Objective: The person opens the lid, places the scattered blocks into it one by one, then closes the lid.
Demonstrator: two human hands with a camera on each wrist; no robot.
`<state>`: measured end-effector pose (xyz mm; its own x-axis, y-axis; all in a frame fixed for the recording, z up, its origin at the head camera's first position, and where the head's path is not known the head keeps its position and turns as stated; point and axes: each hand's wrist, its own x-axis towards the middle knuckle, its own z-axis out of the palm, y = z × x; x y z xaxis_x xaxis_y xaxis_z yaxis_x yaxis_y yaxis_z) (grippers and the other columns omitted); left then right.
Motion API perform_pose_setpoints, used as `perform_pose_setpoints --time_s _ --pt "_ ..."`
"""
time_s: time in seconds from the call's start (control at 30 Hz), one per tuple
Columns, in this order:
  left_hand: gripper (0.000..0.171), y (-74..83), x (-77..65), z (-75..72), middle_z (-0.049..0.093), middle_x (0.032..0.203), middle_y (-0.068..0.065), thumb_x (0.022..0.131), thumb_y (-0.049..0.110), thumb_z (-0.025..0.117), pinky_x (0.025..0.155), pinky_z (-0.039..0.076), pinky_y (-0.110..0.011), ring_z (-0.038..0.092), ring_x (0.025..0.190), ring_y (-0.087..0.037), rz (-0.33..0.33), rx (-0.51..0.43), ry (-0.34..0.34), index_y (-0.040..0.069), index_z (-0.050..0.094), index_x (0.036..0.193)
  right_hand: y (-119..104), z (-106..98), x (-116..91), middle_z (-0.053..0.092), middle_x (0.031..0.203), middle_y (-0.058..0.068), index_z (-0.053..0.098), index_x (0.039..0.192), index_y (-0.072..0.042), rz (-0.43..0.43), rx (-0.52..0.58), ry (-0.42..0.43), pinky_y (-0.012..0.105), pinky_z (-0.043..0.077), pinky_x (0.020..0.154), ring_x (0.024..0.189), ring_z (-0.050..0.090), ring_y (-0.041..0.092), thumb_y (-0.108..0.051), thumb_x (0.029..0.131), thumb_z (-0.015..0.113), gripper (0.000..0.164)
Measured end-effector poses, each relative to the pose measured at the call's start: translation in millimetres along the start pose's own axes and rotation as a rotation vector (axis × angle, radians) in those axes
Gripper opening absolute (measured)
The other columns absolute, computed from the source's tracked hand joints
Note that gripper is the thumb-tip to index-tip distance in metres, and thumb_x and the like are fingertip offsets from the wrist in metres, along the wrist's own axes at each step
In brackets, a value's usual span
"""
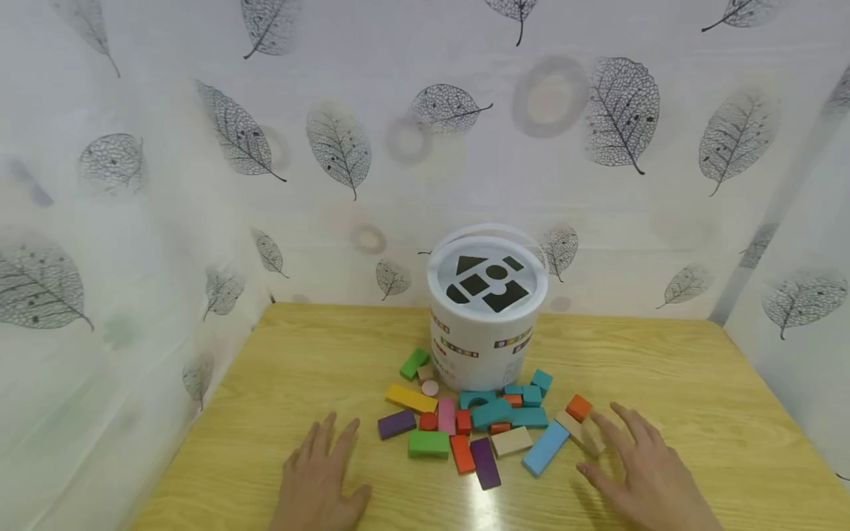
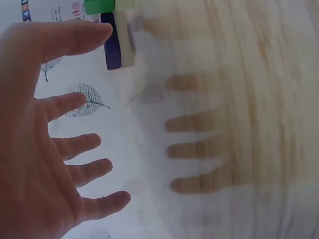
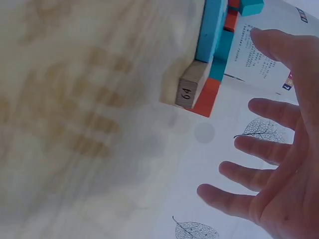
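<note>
My left hand [image 1: 319, 479] hovers palm down over the wooden table [image 1: 319, 346] with its fingers spread, left of a loose heap of coloured blocks. Nearest to it lie a purple block [image 1: 397, 425] and a green block [image 1: 429, 444]. My right hand [image 1: 647, 468], also with spread fingers, is at the heap's right end, close to a natural wood block [image 1: 581, 434], an orange block [image 1: 579, 408] and a light blue block [image 1: 546, 448]. In the right wrist view that wood block [image 3: 192, 87] bears the number 64. Neither hand holds anything.
A white bucket [image 1: 488, 354] with a shape-hole lid [image 1: 488, 279] and a raised handle stands behind the heap. Several teal, red, yellow and pink blocks lie in front of it. A leaf-patterned sheet [image 1: 372, 243] surrounds the table at the back and sides.
</note>
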<state>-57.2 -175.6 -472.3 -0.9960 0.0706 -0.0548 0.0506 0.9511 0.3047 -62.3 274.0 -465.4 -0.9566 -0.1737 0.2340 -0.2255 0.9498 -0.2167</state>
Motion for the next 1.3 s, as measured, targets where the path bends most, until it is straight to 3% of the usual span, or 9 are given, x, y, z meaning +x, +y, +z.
perform_pose_setpoints --time_s 0.13,0.37,0.5,0.57,0.63,0.7,0.87,1.07,1.3 --pt "0.087 2.8 5.1 2.2 0.037 0.162 -0.017 0.082 0.048 0.078 0.102 0.045 -0.076 0.042 0.143 -0.048 0.031 -0.167 0.019 0.025 0.041 0.157 0 -4 7 0.057 0.138 0.023 0.064 0.133 -0.01 -0.071 0.047 0.125 0.067 0.059 0.075 0.112 0.062 0.05 -0.038 0.073 0.09 0.071" --pt "0.086 19.6 19.3 2.2 0.037 0.163 -0.007 0.089 0.034 0.079 0.113 0.044 -0.066 0.041 0.147 -0.039 0.041 -0.572 0.067 0.029 0.031 0.16 -7 -22 28 0.061 0.134 0.017 0.064 0.132 -0.008 -0.169 0.123 0.288 0.048 0.061 0.06 0.108 0.066 0.039 -0.018 0.073 0.09 0.065" --pt "0.086 36.9 34.2 4.2 0.04 0.161 -0.005 0.089 0.028 0.08 0.113 0.048 -0.057 0.043 0.146 -0.034 0.121 -0.706 0.127 0.025 0.032 0.16 -14 -37 50 0.066 0.13 0.012 0.067 0.129 -0.006 -0.239 0.151 0.368 0.017 0.058 0.084 0.109 0.067 0.032 -0.01 0.07 0.089 0.063" --pt "0.089 45.9 42.8 4.0 0.037 0.163 -0.001 0.089 0.031 0.08 0.115 0.048 -0.053 0.041 0.148 -0.031 0.148 -0.755 0.118 0.026 0.029 0.161 -17 -44 63 0.067 0.129 0.01 0.068 0.129 -0.006 -0.268 0.181 0.391 0.003 0.045 0.094 0.111 0.067 0.03 -0.008 0.071 0.088 0.061" --pt "0.091 54.2 53.1 3.8 0.034 0.165 0.003 0.089 0.032 0.08 0.119 0.045 -0.05 0.038 0.151 -0.027 0.17 -0.807 0.089 0.029 0.026 0.161 -20 -49 77 0.067 0.128 0.011 0.068 0.128 -0.005 -0.308 0.22 0.413 -0.004 0.034 0.1 0.111 0.067 0.031 -0.005 0.072 0.086 0.06" --pt "0.093 60.5 65.0 3.4 0.03 0.167 0.007 0.089 0.033 0.08 0.122 0.041 -0.048 0.034 0.154 -0.023 0.182 -0.846 0.061 0.032 0.023 0.162 -23 -54 93 0.067 0.128 0.013 0.067 0.128 -0.003 -0.352 0.259 0.434 -0.004 0.031 0.104 0.112 0.066 0.032 -0.002 0.073 0.085 0.058" --pt "0.1 72.0 103.2 0.8 0.025 0.17 0.004 0.086 0.03 0.083 0.125 0.035 -0.051 0.029 0.157 -0.025 0.264 -0.915 0.075 0.028 0.019 0.164 -27 -64 136 0.068 0.128 0.018 0.065 0.129 0.002 -0.437 0.337 0.482 0.001 0.044 0.095 0.115 0.064 0.033 0.003 0.075 0.081 0.057" --pt "0.115 85.1 149.3 -0.8 0.015 0.172 0.009 0.08 0.036 0.088 0.128 0.029 -0.053 0.023 0.159 -0.024 0.325 -0.962 0.054 0.038 0.009 0.164 -33 -75 174 0.068 0.128 0.017 0.064 0.132 0.0 -0.433 0.378 0.526 0.001 0.042 0.094 0.118 0.063 0.032 0.003 0.079 0.078 0.055" --pt "0.131 91.1 178.2 -8.0 0.007 0.172 0.016 0.072 0.04 0.093 0.13 0.025 -0.051 0.016 0.16 -0.02 0.395 -0.926 0.025 0.043 0.0 0.163 -49 -84 208 0.066 0.134 0.013 0.062 0.137 -0.004 -0.426 0.456 0.527 0.011 0.049 0.094 0.123 0.062 0.03 -0.002 0.086 0.076 0.054"
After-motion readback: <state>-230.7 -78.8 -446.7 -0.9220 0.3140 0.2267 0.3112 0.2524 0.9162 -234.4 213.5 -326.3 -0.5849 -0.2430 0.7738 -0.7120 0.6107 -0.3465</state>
